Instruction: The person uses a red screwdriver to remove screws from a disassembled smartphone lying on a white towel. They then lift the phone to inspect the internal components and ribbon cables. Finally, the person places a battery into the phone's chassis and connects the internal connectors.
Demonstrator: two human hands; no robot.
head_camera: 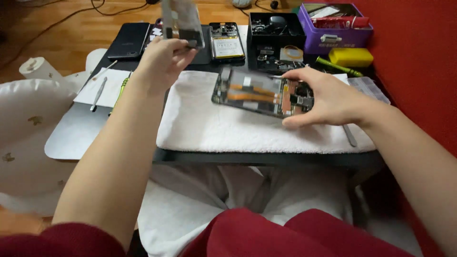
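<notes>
Lifting a detached panel (182,21) clear in the gripping left hand (162,59), right hand (328,97) clamps the opened phone (262,93) over the desk's white towel (214,123); panel likely needs setting aside.

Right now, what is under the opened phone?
The opened phone, held by the right hand, sits over a white towel on the black table. The towel patch beneath is hidden.

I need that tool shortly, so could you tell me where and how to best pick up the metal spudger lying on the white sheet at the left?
Grip the metal spudger at mid-shaft, from above. It lies flat and slim on the white sheet, its long sides unobstructed.
</notes>
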